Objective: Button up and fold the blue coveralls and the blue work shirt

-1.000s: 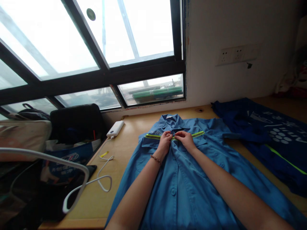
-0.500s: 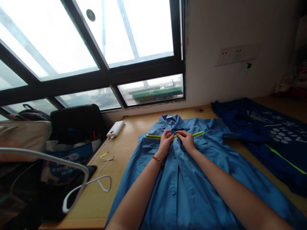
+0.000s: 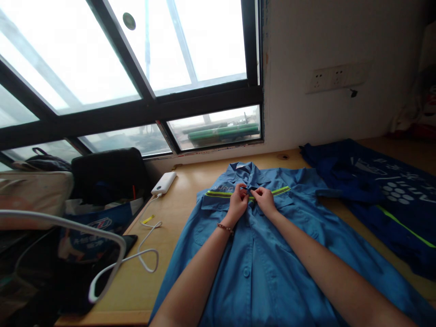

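Observation:
A blue work shirt point(image 3: 218, 263) with a yellow-green reflective stripe point(image 3: 218, 194) across the chest lies face up, its collar towards the window. Both hands meet at its front placket, level with the stripe. My left hand point(image 3: 239, 200), a beaded bracelet on its wrist, has thumb and fingers bent together on the placket edge. Beside it my right hand point(image 3: 265, 200) pinches the cloth of the other side. Whatever button or buttonhole lies between the fingertips is hidden. Lower down, a button point(image 3: 246, 272) shows on the placket.
The shirt rests on a wooden table point(image 3: 136, 290). A dark blue printed garment point(image 3: 371, 190) lies to the right. On the left are a white power bank point(image 3: 164, 183) with a white cable point(image 3: 148, 252) and several bags point(image 3: 98, 227). A window and a wall with sockets point(image 3: 327, 79) stand behind.
My left hand has shifted slightly up and right, its fingers lifting a little and showing more lettering above the stripe. My right hand stays pinched, barely moved.

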`<state>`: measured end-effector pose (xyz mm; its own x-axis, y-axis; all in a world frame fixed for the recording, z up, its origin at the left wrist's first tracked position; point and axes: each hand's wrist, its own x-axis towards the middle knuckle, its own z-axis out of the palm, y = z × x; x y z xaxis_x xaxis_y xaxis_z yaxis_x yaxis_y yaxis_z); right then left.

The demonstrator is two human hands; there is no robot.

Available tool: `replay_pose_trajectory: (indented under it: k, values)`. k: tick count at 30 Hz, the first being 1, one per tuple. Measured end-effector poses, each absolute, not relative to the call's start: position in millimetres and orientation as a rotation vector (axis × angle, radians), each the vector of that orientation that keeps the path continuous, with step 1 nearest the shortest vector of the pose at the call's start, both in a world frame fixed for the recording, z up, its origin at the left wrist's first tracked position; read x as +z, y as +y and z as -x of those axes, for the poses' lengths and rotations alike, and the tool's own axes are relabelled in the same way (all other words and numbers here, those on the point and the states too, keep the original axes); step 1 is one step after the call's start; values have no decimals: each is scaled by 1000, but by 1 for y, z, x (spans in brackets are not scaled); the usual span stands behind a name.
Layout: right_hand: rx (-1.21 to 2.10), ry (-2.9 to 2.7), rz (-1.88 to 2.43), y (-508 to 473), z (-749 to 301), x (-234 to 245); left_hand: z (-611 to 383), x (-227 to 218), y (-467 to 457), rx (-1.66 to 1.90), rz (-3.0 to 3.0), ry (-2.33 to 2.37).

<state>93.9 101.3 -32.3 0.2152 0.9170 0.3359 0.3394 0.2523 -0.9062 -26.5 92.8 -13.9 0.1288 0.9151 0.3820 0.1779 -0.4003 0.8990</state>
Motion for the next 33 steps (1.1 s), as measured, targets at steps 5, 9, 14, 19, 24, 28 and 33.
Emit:
replay_pose_trajectory:
  k: [5,9,14,19,24,28,33]
  values:
    - [578,-1378,1358,103,-94,-35,28,-13,91,1304,-1773,1108]
    - [380,-1448,1386,93,-88,-29,30,-20,101,1319,-1693,1133]
    - [106,-1744,1442,70,-72,-15,35,-23,116,1299,-1656,1151]
    - [109,-1945,1598,52,-60,-8,39,-20,132,1262,-1643,1112]
    - [180,-1941,1732,43,-70,-8,38,-22,153,1207,-1586,1115]
    - [301,-1923,1749,39,-83,-11,36,-25,169,1216,-1624,1167]
    - [450,-1790,1813,42,-92,-12,34,-28,186,1205,-1634,1220]
